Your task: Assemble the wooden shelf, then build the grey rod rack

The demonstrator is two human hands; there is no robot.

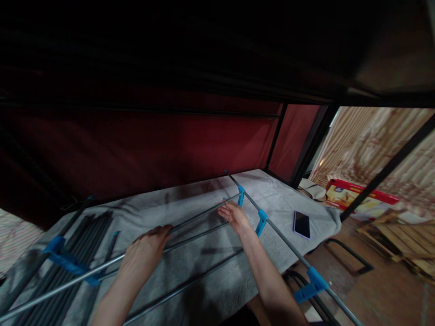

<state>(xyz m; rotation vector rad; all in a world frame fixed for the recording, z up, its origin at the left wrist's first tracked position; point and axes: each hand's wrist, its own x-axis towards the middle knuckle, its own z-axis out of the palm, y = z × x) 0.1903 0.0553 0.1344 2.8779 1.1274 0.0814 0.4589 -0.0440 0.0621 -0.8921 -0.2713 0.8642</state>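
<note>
My left hand (144,253) is closed around a grey metal tube (200,213) that runs from the lower left up to a blue plastic connector (241,194). Close to the tube's far end, my right hand (234,216) is palm up with its fingers apart and slightly curled; whether they touch the tube I cannot tell. More cross tubes lie below it. On the right, a long tube (287,242) carries several blue connectors, among them one in the middle (261,222) and one nearer to me (312,285). Another blue connector (70,260) sits at the left.
Several loose dark tubes (81,244) lie at the left on the grey blanket (190,278). A phone (302,224) rests near its right edge. Black bed-frame posts (314,145) stand at the right. Beyond are a red box (365,192) and a wooden pallet (404,244) on the floor.
</note>
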